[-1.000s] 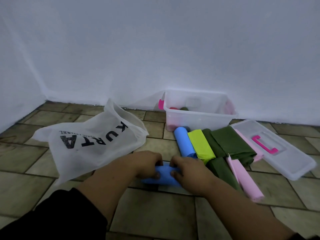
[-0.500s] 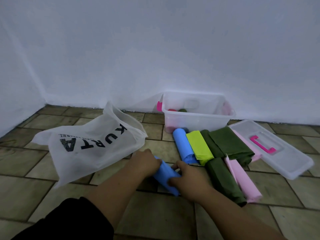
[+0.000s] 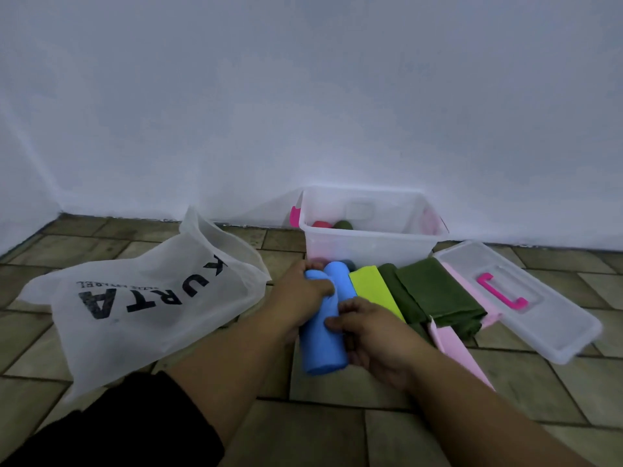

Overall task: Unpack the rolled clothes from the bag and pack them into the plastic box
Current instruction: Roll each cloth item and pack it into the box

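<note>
left hand (image 3: 303, 293) and right hand (image 3: 377, 338) both curled round blue roll (image 3: 322, 348). squeeze evenly so it stays rolled, lift into box (image 3: 371, 246).

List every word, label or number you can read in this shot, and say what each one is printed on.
"KURTA": large black capitals on the white bag, lying sideways and upside down to the camera.
A smaller line of black print beside it on the same bag: too small and blurred to read.
No print shows on the plastic box, its lid or the blue roll in the hands.
</note>
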Motion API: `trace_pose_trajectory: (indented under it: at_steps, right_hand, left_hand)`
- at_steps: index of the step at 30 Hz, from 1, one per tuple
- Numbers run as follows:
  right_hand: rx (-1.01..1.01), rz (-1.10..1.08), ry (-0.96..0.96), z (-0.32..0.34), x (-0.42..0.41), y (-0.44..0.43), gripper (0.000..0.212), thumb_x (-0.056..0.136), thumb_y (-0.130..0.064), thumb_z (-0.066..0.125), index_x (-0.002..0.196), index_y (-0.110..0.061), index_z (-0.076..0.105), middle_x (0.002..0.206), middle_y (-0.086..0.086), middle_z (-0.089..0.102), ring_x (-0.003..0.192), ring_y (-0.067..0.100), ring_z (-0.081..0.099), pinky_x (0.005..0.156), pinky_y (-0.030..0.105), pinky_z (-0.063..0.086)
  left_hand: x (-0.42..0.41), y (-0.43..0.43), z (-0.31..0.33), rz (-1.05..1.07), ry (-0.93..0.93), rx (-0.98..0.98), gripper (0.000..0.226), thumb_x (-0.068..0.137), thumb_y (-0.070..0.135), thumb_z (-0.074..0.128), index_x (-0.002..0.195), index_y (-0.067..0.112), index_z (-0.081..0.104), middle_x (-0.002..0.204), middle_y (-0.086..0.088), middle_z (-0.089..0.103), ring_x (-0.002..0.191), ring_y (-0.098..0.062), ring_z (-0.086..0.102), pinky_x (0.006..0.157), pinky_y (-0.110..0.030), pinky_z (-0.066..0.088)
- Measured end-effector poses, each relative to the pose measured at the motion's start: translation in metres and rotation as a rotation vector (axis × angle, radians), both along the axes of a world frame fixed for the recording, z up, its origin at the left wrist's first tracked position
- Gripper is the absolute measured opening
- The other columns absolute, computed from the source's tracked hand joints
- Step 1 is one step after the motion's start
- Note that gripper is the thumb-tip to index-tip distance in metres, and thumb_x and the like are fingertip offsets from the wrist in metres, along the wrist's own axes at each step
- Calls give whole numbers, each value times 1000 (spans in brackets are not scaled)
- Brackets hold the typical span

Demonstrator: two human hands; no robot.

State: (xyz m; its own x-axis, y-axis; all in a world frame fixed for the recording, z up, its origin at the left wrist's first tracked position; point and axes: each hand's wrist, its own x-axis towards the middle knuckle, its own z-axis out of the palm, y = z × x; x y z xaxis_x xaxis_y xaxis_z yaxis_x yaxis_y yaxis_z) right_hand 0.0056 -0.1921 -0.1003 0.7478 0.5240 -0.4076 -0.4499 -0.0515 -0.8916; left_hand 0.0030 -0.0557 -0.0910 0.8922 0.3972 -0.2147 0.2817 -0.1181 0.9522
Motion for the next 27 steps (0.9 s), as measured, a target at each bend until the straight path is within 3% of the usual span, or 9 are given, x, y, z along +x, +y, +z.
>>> trace_pose_trajectory:
  at_steps: [3,7,11,13,17,19,21,24,27]
  right_hand:
    - [33,-28,-54,30,33,-5,14,84,2,61,93,-8,58,84,12,70,74,23,69,66,37,57]
    - [130,-93,-48,65,93,-13,19,88,0,51,104,2,60,92,21,69,71,27,70,57,35,59]
    - [-73,-330,-193,84,164,-17,24,89,-4,55,112,3,53,89,22,62,68,29,66,55,37,56]
    - [-263,-356,-281,82,193,-19,31,88,-2,58,116,6,51,93,23,61,76,33,64,61,42,53]
    - [-691,-113,-362,62,224,-2,25,85,-2,62,107,8,56,89,22,58,80,32,58,69,38,48]
    - [-961,105,-522,53,229,15,21,83,-9,67,98,6,63,92,20,59,81,28,56,70,33,43]
    - [-1157,326,-634,48,228,31,29,85,-16,67,107,3,66,102,17,60,91,28,58,73,30,40]
    - [-1296,470,-690,42,236,41,33,88,-17,60,117,-2,62,124,16,57,112,29,55,80,31,39]
    - [-1381,480,-724,34,250,37,33,87,-22,59,115,-4,63,127,16,58,112,31,55,87,35,43]
  left_hand:
    - [37,0,22,-18,-115,111,39,79,26,71,114,26,56,113,-4,58,95,-20,58,75,-29,50]
    - [89,10,48,37,-237,434,53,88,45,55,133,17,47,135,-9,46,118,-23,49,92,-25,36]
    - [123,23,41,-78,127,838,78,89,54,44,149,12,16,157,-10,11,143,-28,17,113,-45,20]
    - [131,23,32,-176,253,873,83,90,55,40,150,10,3,159,-12,-4,145,-30,0,116,-48,12]
    - [136,23,22,-224,247,849,82,93,52,35,150,10,-4,157,-13,-16,145,-31,-9,116,-45,3]
    - [136,24,20,-227,245,866,80,93,52,34,150,11,-5,157,-13,-18,145,-31,-9,116,-42,1]
    - [136,24,19,-228,240,871,79,94,51,34,150,12,-6,157,-12,-19,145,-31,-9,116,-41,0]
    - [136,25,18,-229,242,861,80,94,52,34,150,13,-7,157,-11,-20,145,-30,-10,116,-41,0]
    - [137,25,19,-238,252,855,79,94,52,33,150,14,-8,156,-10,-21,145,-29,-11,116,-41,-1]
